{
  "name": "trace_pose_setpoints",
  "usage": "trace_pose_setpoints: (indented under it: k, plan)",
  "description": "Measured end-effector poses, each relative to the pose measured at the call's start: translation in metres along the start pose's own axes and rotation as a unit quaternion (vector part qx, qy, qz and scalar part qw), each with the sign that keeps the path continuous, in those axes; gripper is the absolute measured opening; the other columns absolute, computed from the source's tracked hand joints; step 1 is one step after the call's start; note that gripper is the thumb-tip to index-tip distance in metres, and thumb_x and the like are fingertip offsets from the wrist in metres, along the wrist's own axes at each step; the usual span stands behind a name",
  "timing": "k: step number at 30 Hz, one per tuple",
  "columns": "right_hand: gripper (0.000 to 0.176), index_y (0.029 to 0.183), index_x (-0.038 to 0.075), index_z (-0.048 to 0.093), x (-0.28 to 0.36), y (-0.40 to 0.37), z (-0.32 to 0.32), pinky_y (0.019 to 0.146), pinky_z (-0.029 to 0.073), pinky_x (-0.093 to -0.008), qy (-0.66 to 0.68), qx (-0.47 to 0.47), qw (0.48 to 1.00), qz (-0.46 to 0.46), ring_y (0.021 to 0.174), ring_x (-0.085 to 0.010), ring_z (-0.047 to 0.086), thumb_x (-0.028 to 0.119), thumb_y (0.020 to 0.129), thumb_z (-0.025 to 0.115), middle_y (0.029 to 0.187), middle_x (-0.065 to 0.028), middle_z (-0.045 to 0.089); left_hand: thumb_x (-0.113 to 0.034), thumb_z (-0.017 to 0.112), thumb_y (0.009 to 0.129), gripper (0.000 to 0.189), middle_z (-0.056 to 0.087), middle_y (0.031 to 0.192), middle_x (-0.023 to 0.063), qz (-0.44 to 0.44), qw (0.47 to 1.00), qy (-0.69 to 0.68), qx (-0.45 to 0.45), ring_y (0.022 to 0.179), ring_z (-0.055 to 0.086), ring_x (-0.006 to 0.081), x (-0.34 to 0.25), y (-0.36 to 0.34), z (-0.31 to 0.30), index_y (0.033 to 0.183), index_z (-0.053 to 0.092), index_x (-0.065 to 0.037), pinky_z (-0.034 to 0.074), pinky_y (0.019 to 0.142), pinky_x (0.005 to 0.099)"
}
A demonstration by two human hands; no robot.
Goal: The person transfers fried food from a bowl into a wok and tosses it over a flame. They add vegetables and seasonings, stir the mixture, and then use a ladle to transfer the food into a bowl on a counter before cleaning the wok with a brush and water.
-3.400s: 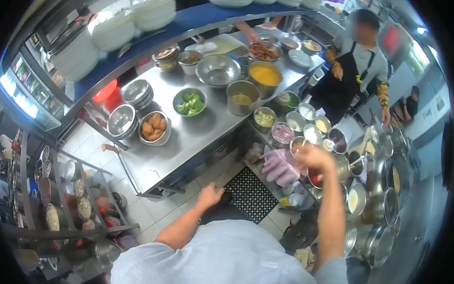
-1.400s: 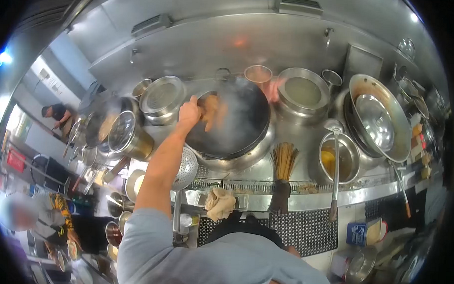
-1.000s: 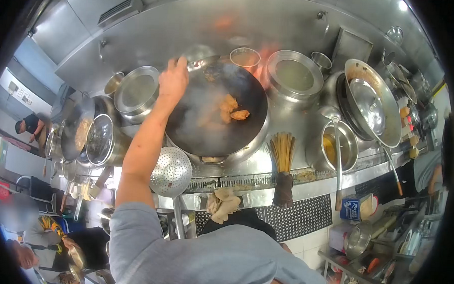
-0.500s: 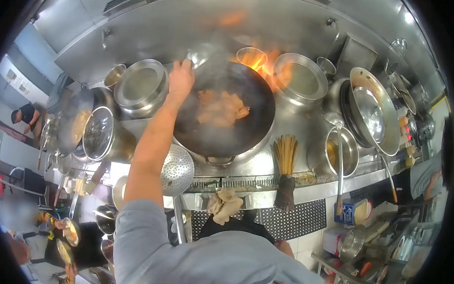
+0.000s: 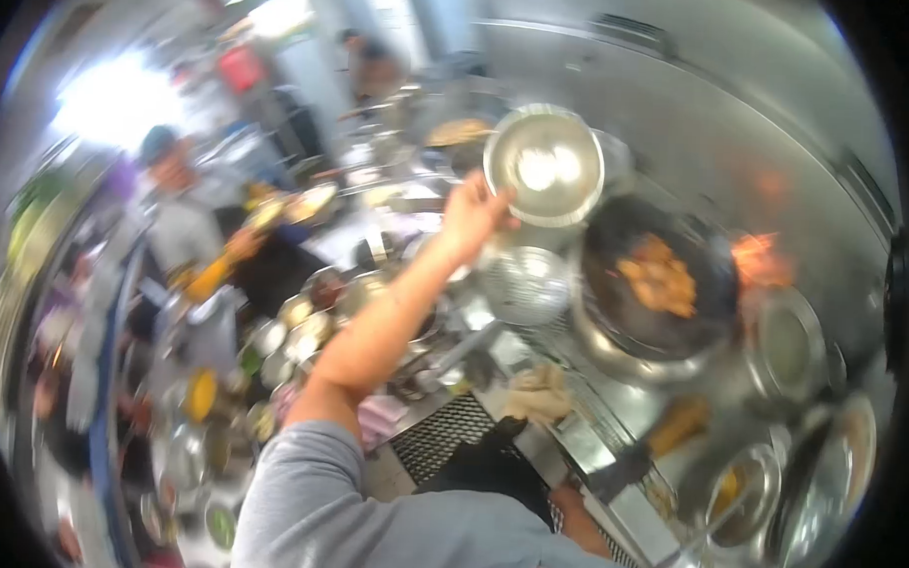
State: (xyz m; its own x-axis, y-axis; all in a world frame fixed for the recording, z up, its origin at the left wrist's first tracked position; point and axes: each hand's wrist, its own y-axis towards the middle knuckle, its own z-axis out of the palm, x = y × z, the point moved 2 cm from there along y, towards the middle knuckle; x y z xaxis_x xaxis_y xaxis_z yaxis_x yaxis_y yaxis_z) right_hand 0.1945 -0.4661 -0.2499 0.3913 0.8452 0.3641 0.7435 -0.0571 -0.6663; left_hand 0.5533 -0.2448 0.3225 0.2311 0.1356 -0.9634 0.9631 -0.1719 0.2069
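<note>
My left hand [image 5: 474, 217] grips the rim of a round metal bowl [image 5: 540, 192], tilted so that its shiny inside faces me. The bowl is up to the left of a dark wok [image 5: 613, 325]. Browned pieces of food [image 5: 660, 276] lie in the wok, apart from both hands. Below the bowl sits a perforated strainer [image 5: 526, 287]. My right hand [image 5: 570, 500] is low by the counter's front edge, close to my body; its fingers are blurred and partly hidden.
Flames [image 5: 763, 260] rise at the wok's far right. A folded cloth [image 5: 539, 392] and a bamboo brush [image 5: 680, 425] lie at the counter's front. Another metal pot [image 5: 788, 346] stands right of the wok. A co-worker [image 5: 182, 209] holds dishes at left.
My view has swung left. My left hand has moved from above the wok's far left rim to beside it, and the metal bowl now shows plainly in it. The steam has thinned.
</note>
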Motion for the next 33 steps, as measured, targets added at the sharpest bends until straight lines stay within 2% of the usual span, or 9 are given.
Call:
trace_pose_setpoints:
  k: [7,11,15,17,19,23,25,29,33]
  plan:
    - [0.031,0.092,0.0,0.07,0.071,0.011,-0.014,0.083,0.05,-0.0392,-0.188,0.058,0.972,-0.127,0.092,-0.0329,0.066,0.026,0.079,0.059,0.095,-0.0223,0.067,-0.013,0.057,0.084,0.03,0.066,0.085,0.0084,-0.235,0.92,-0.009,-0.313,0.064,0.063,0.0142,0.08,-0.352,-0.159,0.111,0.059,0.001,0.051,0.055,0.0256]
    - [0.041,0.076,-0.002,0.065,0.252,-0.086,-0.061,0.067,0.049,-0.0457,-0.038,0.037,0.948,-0.315,0.069,-0.0382,0.064,0.036,0.088,0.054,0.071,-0.0221,0.064,-0.005,0.054,0.083,0.031,0.064,0.091,0.0055,-0.291,0.732,-0.099,-0.608,0.072,0.062,0.012,0.133,-0.605,-0.157,0.113,0.057,-0.002,0.054,0.06,0.0261]
    - [0.046,0.058,0.003,0.04,0.465,-0.231,-0.095,0.051,0.032,-0.0426,0.002,-0.079,0.688,-0.722,0.051,-0.0275,0.04,0.029,0.091,0.059,0.053,-0.0134,0.041,-0.007,0.057,0.085,0.025,0.057,0.082,0.0023,-0.228,0.588,-0.144,-0.762,0.068,0.056,0.0097,0.095,-0.745,-0.121,0.109,0.056,-0.001,0.054,0.061,0.0245]
    - [0.029,0.061,0.007,0.048,0.533,-0.381,-0.139,0.074,0.042,-0.0425,0.024,-0.136,0.484,-0.864,0.054,-0.027,0.046,0.008,0.084,0.066,0.056,-0.0076,0.045,-0.008,0.059,0.085,0.024,0.057,0.085,0.0035,-0.154,0.525,-0.173,-0.819,0.071,0.057,0.0109,0.077,-0.776,-0.117,0.107,0.055,0.001,0.054,0.062,0.0234]
    - [0.033,0.059,0.006,0.044,0.54,-0.527,-0.17,0.094,0.041,-0.0512,0.137,-0.061,0.345,-0.927,0.059,-0.0191,0.054,0.011,0.084,0.065,0.056,-0.0021,0.05,-0.009,0.06,0.086,0.023,0.058,0.086,0.0049,-0.103,0.506,-0.164,-0.841,0.073,0.058,0.0118,0.058,-0.803,-0.127,0.105,0.053,0.003,0.054,0.066,0.0232]
    - [0.009,0.077,0.007,0.049,0.525,-0.623,-0.157,0.095,0.036,-0.0598,0.251,-0.042,0.05,-0.966,0.062,-0.0179,0.056,0.012,0.084,0.048,0.065,-0.0012,0.046,-0.009,0.06,0.087,0.023,0.057,0.089,0.0078,0.006,0.44,-0.153,-0.885,0.073,0.058,0.013,0.013,-0.846,-0.16,0.104,0.051,0.003,0.054,0.069,0.025]
    - [0.022,0.083,0.006,0.048,0.514,-0.65,-0.148,0.089,0.036,-0.0563,0.238,-0.017,0.02,-0.971,0.065,-0.0178,0.057,0.024,0.09,0.039,0.068,-0.0018,0.048,-0.012,0.06,0.089,0.027,0.057,0.094,0.0099,-0.072,0.463,-0.047,-0.882,0.079,0.06,0.0162,0.029,-0.9,-0.181,0.107,0.049,0.004,0.055,0.072,0.0267]
    - [0.016,0.081,0.001,0.05,0.512,-0.67,-0.144,0.057,0.04,-0.0359,0.185,0.14,0.035,-0.972,0.065,-0.0226,0.058,0.017,0.078,0.045,0.067,-0.0062,0.049,-0.024,0.06,0.092,0.036,0.059,0.096,0.0138,0.169,0.454,-0.219,-0.847,0.088,0.062,0.0242,0.001,-0.92,-0.203,0.109,0.047,0.004,0.054,0.081,0.0314]
    - [0.011,0.067,0.008,0.049,0.504,-0.66,-0.126,0.083,0.043,-0.056,0.142,0.235,0.265,-0.924,0.063,-0.0172,0.056,0.003,0.076,0.052,0.06,-0.0002,0.047,-0.031,0.054,0.094,0.039,0.061,0.103,0.0161,0.041,0.534,-0.298,-0.79,0.09,0.063,0.0251,0.056,-0.911,-0.174,0.119,0.045,-0.002,0.053,0.077,0.0318]
